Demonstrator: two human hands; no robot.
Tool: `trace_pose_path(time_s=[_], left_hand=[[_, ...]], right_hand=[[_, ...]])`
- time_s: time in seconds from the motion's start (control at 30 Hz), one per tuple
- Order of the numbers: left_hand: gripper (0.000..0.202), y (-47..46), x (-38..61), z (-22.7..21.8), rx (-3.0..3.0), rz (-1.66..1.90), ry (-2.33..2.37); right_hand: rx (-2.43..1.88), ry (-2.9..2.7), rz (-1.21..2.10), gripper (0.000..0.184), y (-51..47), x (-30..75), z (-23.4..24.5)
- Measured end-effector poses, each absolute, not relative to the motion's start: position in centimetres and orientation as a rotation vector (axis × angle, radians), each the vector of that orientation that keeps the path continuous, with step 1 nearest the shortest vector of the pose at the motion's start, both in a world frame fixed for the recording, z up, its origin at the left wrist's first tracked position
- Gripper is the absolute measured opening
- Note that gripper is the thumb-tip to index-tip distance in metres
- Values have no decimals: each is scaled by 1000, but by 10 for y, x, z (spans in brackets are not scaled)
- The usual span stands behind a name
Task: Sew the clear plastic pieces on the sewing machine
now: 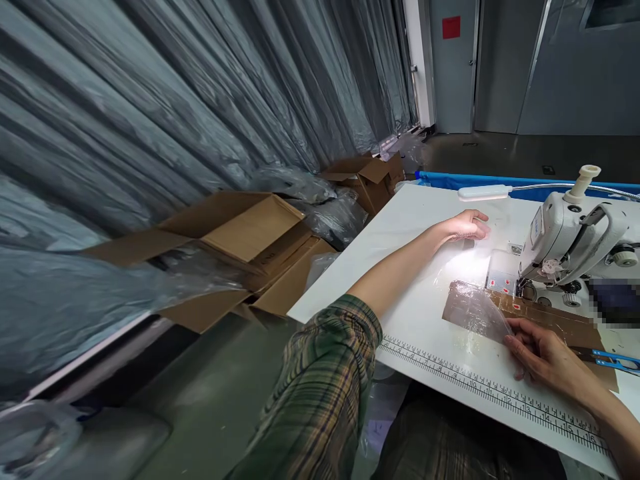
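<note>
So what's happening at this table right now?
A person sits at a white table with a sewing machine. Their right hand holds the edge of a clear plastic sheet lying over a brown strip by the machine. Their left hand rests open on the table under the lamp. Blue snips lie beside the right hand.

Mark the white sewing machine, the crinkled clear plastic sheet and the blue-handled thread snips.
white sewing machine [575,227]: head view, on its upper arm casing.
crinkled clear plastic sheet [475,308]: head view, on its wrinkled middle.
blue-handled thread snips [614,362]: head view, on the blue handle.
</note>
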State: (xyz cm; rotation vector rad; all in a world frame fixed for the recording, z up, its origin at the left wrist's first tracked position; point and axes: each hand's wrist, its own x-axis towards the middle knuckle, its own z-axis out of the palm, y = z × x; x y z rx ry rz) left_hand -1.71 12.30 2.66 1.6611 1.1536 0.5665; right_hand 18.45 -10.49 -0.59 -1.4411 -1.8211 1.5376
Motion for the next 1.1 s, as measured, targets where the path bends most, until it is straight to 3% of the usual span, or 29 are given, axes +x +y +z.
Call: trace_pose_path(time_s=[0.2, 0.33, 0.43, 0.5, 0.6, 0.7, 0.93, 1.1], left_hand=[[37, 92, -20, 39, 1940, 659, 1216], [8, 46, -32, 38, 2201, 542, 1070], [19, 15, -43, 31, 2411, 359, 1003], [22, 3, -49, 27, 2422, 309, 1026], [20, -2, -56, 17, 2333, 293, 965], [31, 1, -57, 2, 2431, 383, 870], [28, 3, -54, -26, 2615, 971, 1213], [14, 1, -57, -20, 2475, 939, 1145]], right_hand=[[-1419, -1743, 1582, 78, -105, 187, -4], [-1392, -1720, 1608, 77, -104, 193, -4], [-1430, -1747, 1603, 72, -104, 199, -5], [-1481, -1859, 1389, 60, -102, 203, -7], [-1511, -1987, 757, 39, -101, 205, -10], [-1411, -2101, 398, 30, -100, 202, -13], [-1283, -2197, 461, 25, -100, 199, -17], [-1263, -2115, 464, 25, -97, 202, -22]])
